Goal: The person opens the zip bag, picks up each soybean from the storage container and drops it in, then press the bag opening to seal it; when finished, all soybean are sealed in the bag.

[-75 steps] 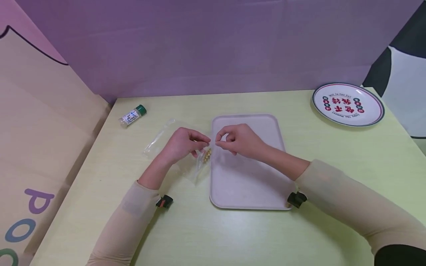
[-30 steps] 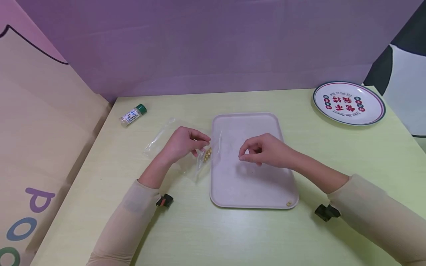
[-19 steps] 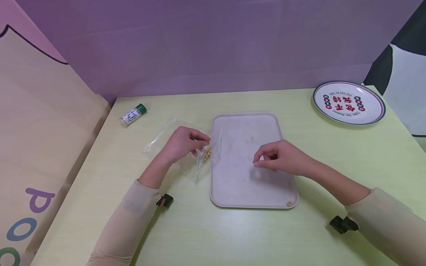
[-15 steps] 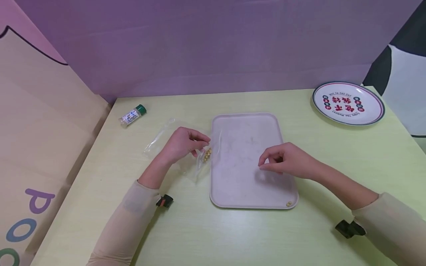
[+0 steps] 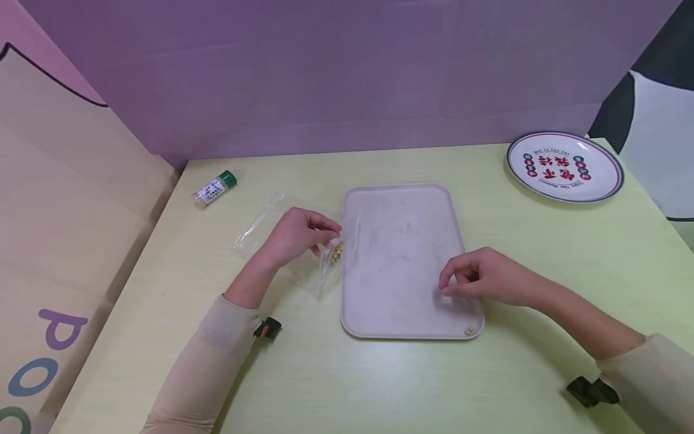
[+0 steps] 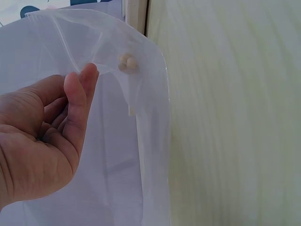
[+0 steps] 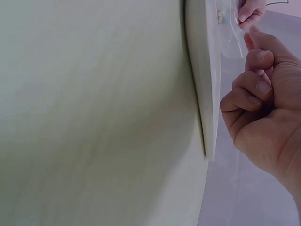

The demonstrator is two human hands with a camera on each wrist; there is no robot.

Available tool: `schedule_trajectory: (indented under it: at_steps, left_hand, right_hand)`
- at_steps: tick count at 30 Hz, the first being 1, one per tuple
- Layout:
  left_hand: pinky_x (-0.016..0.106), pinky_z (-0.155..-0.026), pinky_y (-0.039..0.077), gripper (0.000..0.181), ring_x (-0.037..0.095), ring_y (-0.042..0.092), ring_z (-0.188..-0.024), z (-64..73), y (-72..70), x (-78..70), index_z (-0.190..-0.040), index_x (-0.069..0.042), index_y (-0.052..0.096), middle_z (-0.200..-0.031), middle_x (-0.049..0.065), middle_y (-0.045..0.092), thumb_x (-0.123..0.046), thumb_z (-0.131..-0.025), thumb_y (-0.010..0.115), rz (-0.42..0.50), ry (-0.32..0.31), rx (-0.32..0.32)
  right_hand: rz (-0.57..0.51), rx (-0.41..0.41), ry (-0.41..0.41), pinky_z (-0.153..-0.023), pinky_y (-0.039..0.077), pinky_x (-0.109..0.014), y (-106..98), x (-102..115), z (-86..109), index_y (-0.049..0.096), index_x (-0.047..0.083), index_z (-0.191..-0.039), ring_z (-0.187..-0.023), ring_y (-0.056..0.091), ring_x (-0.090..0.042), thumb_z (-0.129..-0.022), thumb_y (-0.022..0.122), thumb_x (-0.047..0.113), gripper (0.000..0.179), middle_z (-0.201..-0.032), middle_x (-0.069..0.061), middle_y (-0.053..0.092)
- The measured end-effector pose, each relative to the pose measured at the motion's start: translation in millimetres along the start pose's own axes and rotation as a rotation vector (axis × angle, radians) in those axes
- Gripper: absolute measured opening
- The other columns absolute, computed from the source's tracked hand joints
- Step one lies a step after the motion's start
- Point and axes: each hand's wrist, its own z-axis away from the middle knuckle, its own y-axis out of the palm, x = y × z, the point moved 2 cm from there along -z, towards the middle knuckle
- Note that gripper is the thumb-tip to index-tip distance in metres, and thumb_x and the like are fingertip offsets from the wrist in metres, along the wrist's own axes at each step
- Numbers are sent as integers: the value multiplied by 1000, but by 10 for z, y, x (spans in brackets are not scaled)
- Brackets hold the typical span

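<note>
A clear plastic bag (image 5: 260, 226) lies left of the pale tray and overlaps its left edge. Yellow soybeans (image 5: 337, 252) are gathered in one corner of it; the left wrist view shows a few of these beans (image 6: 127, 63) through the plastic. My left hand (image 5: 297, 236) pinches the bag's film between thumb and fingertips. Above the tray's lower right part, my right hand (image 5: 488, 277) has thumb and index finger together, pinching what looks like a small pale bean, mostly hidden. Below it, a couple of loose beans (image 5: 468, 331) lie in the tray's (image 5: 390, 301) near right corner.
A small clear bottle (image 5: 214, 190) with a green cap lies at the table's back left. On the far right sits an oval white plate (image 5: 564, 187) with red lettering. A purple panel (image 5: 347, 78) rises behind the table (image 5: 336, 386).
From the bag's side, my right hand has moved right and nearer over the tray, fingers still pinched. That uncovered the beans in the corner. My left hand has stayed on the bag.
</note>
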Motion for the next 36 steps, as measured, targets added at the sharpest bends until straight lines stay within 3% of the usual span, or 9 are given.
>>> schedule_trajectory:
  at_steps: [8,19,30,36]
  left_hand:
    - [45,-71,60,15,22,66,-66,7,-2,-5,-108,-8,79,-101,4,75,-8,-94,72,-6,5,0]
    - [44,-70,60,16,22,65,-64,-4,8,3,-109,-6,79,-100,7,76,-8,-94,73,-19,-8,-1]
    - [47,-72,59,16,22,66,-66,-16,4,11,-109,-6,79,-97,3,75,-8,-94,73,-11,4,-5]
    - [47,-72,59,16,22,65,-66,-11,0,19,-109,-6,78,-97,3,76,-8,-94,73,-7,2,-5]
  right_hand:
    - [22,50,-29,-50,39,-24,16,-79,88,75,21,-93,-55,43,-7,-88,80,24,8,-60,9,47]
    - [-33,150,57,-44,36,-22,39,-145,199,74,17,-96,-49,43,-7,-90,78,22,9,-57,6,49]
    - [-67,215,5,-43,40,-23,50,-208,279,76,19,-95,-46,45,-5,-89,78,18,7,-57,6,53]
    - [-51,256,8,-45,43,-25,72,-246,283,77,21,-92,-38,49,-21,-88,80,20,5,-56,5,57]
